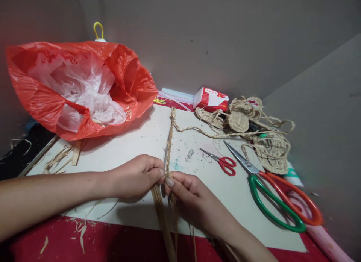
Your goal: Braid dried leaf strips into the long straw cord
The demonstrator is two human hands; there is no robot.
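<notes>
A thin braided straw cord (169, 143) runs from the middle of the white board down to my two hands. My left hand (141, 176) is closed, its thumb and fingers pinching straw strands at the cord's lower end. Right beside it, my right hand (187, 190) pinches the braid between thumb and forefinger. Loose flat straw strips (162, 220) hang below both hands toward the front edge. From the cord's far end a longer braid (197, 129) trails right toward the coiled straw pieces (239, 121). The palms' inner sides are hidden.
A red plastic bag (36, 100) with white plastic inside stands at the back left. Small red scissors (227, 166) and large green-and-orange scissors (254, 175) lie right of my hands. A red tissue pack (201, 98) is at the back, near the wall. Straw scraps (59, 159) lie at left.
</notes>
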